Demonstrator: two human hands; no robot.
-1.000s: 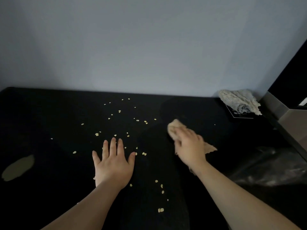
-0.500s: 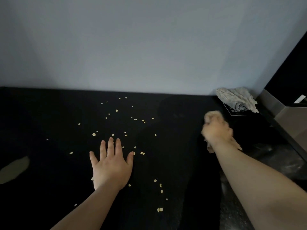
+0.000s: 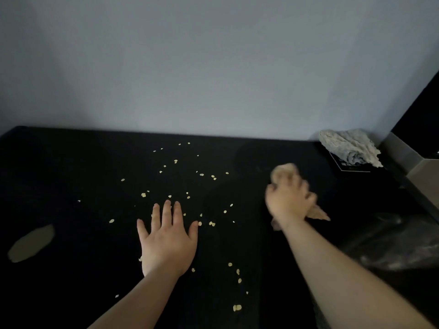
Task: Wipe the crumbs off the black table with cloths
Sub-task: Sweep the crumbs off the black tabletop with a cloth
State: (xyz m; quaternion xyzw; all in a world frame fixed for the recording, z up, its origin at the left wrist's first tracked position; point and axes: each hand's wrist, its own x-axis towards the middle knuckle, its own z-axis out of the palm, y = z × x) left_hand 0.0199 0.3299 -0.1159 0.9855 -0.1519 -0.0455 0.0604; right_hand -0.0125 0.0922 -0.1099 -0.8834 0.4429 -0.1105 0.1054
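The left hand (image 3: 167,238) lies flat on the black table (image 3: 71,174), fingers straight and spread, as before. Crumbs (image 3: 187,176) scatter beyond and right of its fingertips. The right hand (image 3: 288,200), fingers curled round a tan cloth (image 3: 318,213), has swung back leftward from half a second ago. Far right of those fingers a second cloth (image 3: 349,146) rests on a small black object (image 3: 351,167). Nearer lies a dark bag (image 3: 394,243), contents unclear.

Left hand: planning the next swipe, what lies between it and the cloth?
Head view: a few crumbs just right of the left hand, then bare black table up to the right hand gripping the cloth.
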